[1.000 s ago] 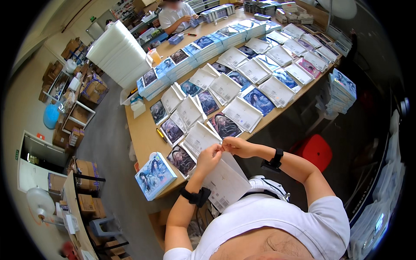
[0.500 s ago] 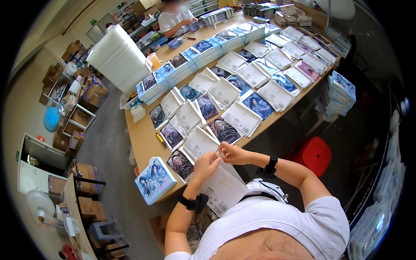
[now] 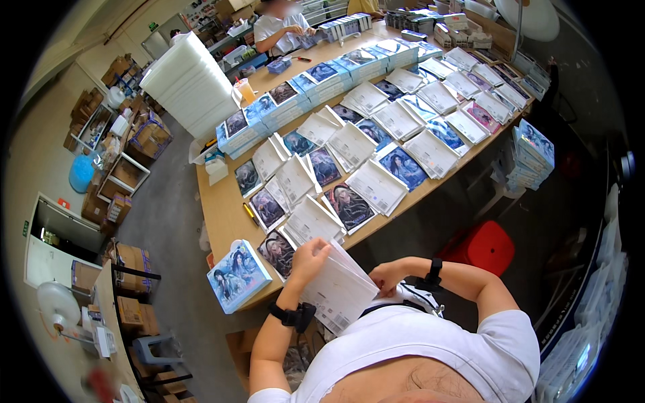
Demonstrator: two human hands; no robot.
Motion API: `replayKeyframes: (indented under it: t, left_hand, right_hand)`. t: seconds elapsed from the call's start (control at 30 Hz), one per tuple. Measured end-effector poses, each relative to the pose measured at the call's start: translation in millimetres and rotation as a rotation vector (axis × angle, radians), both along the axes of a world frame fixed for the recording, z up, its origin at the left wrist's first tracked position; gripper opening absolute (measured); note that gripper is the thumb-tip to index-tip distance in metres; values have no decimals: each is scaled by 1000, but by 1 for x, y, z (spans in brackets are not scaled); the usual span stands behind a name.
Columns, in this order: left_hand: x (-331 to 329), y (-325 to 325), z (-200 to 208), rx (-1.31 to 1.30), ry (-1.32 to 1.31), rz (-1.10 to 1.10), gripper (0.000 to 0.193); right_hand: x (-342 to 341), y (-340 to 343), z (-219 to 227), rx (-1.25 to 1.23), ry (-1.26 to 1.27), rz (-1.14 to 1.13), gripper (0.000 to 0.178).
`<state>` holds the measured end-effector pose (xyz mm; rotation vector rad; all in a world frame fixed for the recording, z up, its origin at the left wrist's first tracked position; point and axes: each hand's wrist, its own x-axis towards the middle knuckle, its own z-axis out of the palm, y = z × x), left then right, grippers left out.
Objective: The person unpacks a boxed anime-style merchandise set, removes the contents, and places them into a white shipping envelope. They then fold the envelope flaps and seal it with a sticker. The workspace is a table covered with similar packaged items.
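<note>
A stack of flat white envelopes [image 3: 342, 290], or one with several layers, is held at a slant between the table edge and my lap. My left hand [image 3: 310, 260] is closed on its upper left edge. At its right edge, my right hand [image 3: 391, 275] has its fingers curled in against the corner, partly hidden by the paper. Just beyond my left hand, another white envelope [image 3: 310, 223] lies on the table beside a dark illustrated card [image 3: 277, 252]. A blue illustrated box [image 3: 239, 275] sits at the near left table corner.
Rows of white envelopes and illustrated cards cover the wooden table [image 3: 218, 205]. Behind them runs a long row of blue boxes [image 3: 295, 101]. A yellow-black cutter [image 3: 250, 213] lies at left. A red stool [image 3: 487, 248] stands at right. Across the table sits a person [image 3: 277, 33].
My right hand has moved down and right, from beside my left hand to the envelopes' right edge. My left hand has shifted slightly down, still holding them.
</note>
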<state>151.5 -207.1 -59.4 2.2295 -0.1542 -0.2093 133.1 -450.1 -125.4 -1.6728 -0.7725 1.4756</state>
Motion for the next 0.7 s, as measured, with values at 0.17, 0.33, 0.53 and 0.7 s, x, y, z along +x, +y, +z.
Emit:
replayKeyframes:
  t: [0.17,0.33,0.53,0.7]
  left_hand:
    - [-1,11,-5,-60,1,-18,23]
    - [1,4,-2,-78,-12,-60,22]
    - [0,3,-2,-101,-35,-71,21]
    - [-2,12,-9,-101,25,-9,21]
  right_hand:
    - [4,1,40,125,-24,-131,26]
    - [21,7,57,233,11,-319,19]
    - [25,18,38,118,-199,-309,20]
    - [4,17,35,-35,-90,-157,21]
